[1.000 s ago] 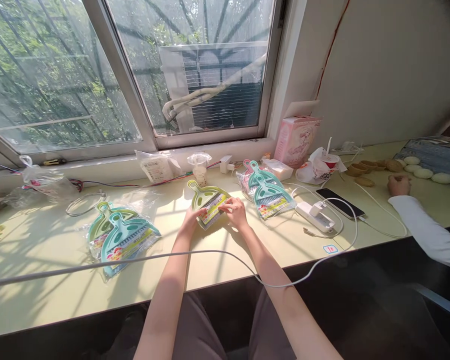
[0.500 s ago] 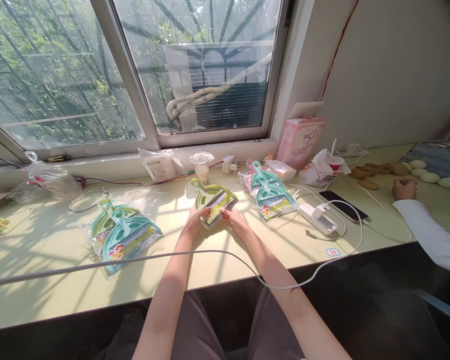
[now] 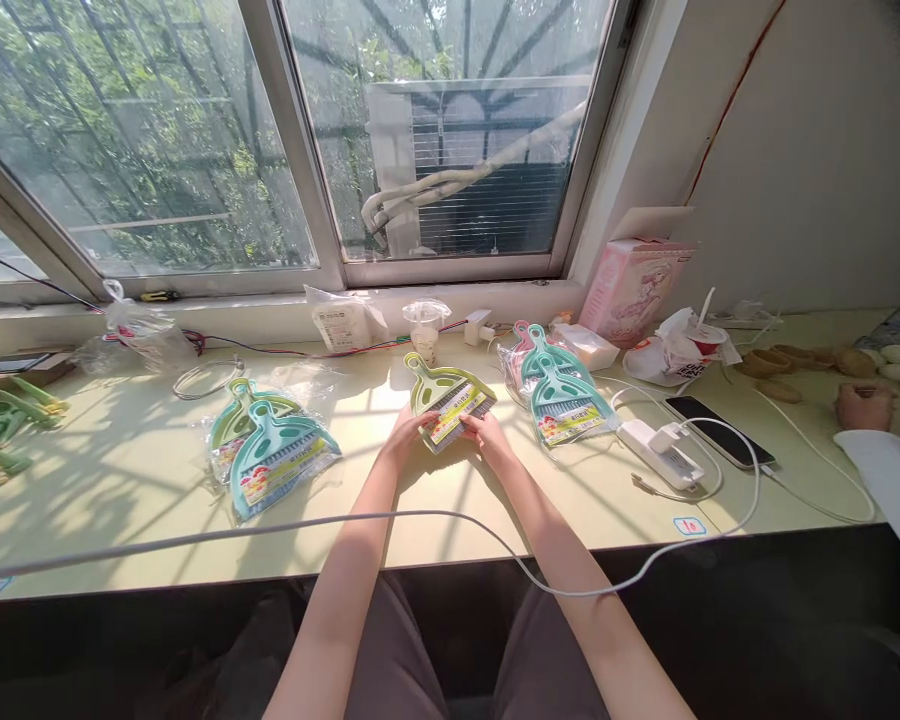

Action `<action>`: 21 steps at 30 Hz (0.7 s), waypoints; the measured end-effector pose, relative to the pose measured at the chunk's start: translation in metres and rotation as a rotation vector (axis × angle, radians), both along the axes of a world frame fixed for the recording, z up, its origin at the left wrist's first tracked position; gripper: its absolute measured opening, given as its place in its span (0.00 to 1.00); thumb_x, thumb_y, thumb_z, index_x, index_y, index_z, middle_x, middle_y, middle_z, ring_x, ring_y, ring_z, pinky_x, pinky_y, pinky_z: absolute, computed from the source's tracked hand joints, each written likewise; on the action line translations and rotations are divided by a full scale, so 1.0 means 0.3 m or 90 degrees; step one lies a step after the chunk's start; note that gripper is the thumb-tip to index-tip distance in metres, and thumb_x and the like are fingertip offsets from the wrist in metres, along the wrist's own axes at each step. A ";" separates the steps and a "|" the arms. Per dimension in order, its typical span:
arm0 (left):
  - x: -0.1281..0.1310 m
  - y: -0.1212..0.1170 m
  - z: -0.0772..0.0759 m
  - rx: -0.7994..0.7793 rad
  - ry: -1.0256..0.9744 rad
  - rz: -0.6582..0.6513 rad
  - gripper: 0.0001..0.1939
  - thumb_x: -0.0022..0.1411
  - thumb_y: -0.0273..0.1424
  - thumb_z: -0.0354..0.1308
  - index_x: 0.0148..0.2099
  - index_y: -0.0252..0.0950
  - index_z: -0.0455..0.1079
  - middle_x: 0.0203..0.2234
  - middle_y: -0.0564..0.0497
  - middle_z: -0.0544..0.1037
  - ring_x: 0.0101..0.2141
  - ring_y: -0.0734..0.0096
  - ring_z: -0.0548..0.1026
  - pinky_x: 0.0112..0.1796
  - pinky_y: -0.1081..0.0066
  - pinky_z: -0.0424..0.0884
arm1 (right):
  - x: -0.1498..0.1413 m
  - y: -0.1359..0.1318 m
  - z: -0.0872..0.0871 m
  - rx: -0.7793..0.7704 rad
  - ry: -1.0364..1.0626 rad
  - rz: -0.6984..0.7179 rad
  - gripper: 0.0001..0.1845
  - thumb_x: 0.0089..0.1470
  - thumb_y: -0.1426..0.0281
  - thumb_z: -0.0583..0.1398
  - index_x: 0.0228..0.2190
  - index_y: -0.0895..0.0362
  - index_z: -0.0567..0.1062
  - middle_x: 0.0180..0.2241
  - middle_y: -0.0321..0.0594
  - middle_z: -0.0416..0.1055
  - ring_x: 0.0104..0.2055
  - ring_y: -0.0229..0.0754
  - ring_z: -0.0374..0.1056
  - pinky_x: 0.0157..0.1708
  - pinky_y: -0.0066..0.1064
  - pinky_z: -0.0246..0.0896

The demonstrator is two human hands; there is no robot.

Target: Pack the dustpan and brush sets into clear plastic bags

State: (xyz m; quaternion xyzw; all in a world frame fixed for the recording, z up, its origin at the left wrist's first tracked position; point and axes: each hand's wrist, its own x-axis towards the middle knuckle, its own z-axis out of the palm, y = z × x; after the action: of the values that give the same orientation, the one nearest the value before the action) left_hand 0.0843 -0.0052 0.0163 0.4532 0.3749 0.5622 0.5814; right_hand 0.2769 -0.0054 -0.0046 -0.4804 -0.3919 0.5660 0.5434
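Between my two hands is a small green dustpan and brush set [image 3: 450, 402] with a yellow printed label across its bristles. My left hand [image 3: 411, 430] grips its lower left side, and my right hand [image 3: 486, 436] pinches the lower right, thumb on the front. To the left, a bagged blue dustpan and brush set [image 3: 279, 455] overlaps a green dustpan and brush set [image 3: 232, 420]. Over on the right lies a stack of bagged sets, a teal dustpan and brush set [image 3: 566, 395] on top and a pink dustpan [image 3: 521, 345] beneath.
A white cable [image 3: 330, 520] stretches across in front, over my forearms. Right of the stack are a power strip [image 3: 660, 455] and a phone [image 3: 720, 432]. A plastic cup [image 3: 425, 330] and pink box [image 3: 637, 285] stand by the window. Another person's hand [image 3: 866, 408] rests far right.
The whole view has turned a little to the left, so things appear shifted rightward. Both my hands still hold the green dustpan and brush set, with little change in grip.
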 end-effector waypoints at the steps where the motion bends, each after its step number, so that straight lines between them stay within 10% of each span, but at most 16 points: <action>1: -0.001 0.001 0.000 0.004 0.001 0.002 0.42 0.50 0.32 0.87 0.68 0.42 0.83 0.55 0.38 0.91 0.67 0.28 0.81 0.72 0.39 0.70 | 0.000 0.003 -0.003 0.007 -0.039 -0.050 0.27 0.59 0.65 0.73 0.58 0.50 0.77 0.55 0.49 0.86 0.58 0.58 0.85 0.55 0.50 0.86; 4: -0.002 0.006 -0.002 -0.002 0.013 0.013 0.43 0.49 0.31 0.87 0.67 0.42 0.83 0.54 0.38 0.91 0.68 0.28 0.80 0.72 0.40 0.71 | 0.023 0.014 -0.003 0.042 -0.199 -0.234 0.44 0.60 0.63 0.73 0.72 0.52 0.67 0.70 0.60 0.74 0.66 0.59 0.78 0.61 0.50 0.81; 7: 0.001 0.014 -0.004 -0.012 0.032 0.020 0.41 0.49 0.30 0.86 0.66 0.42 0.84 0.53 0.38 0.91 0.64 0.33 0.83 0.70 0.43 0.74 | 0.067 0.023 0.003 0.123 -0.392 -0.329 0.33 0.64 0.64 0.71 0.67 0.54 0.75 0.69 0.62 0.72 0.70 0.61 0.70 0.69 0.52 0.71; 12: 0.006 0.016 -0.002 -0.021 0.039 0.013 0.39 0.46 0.28 0.86 0.62 0.42 0.85 0.52 0.39 0.91 0.59 0.37 0.86 0.66 0.47 0.77 | 0.096 0.010 0.016 0.142 -0.583 -0.295 0.05 0.69 0.66 0.69 0.43 0.51 0.88 0.62 0.55 0.76 0.68 0.64 0.65 0.68 0.55 0.64; 21: 0.000 0.002 0.008 -0.033 0.013 -0.012 0.36 0.44 0.25 0.86 0.57 0.43 0.86 0.52 0.40 0.90 0.62 0.34 0.84 0.68 0.45 0.75 | 0.054 -0.031 0.041 0.209 -0.713 -0.255 0.27 0.70 0.73 0.67 0.67 0.48 0.82 0.74 0.55 0.68 0.74 0.64 0.61 0.68 0.56 0.61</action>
State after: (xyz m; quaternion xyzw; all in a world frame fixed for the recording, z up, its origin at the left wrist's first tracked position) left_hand 0.0845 -0.0047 0.0187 0.4470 0.3911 0.5424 0.5942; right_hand 0.2931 -0.0147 0.0077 -0.6792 -0.6019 0.0468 0.4175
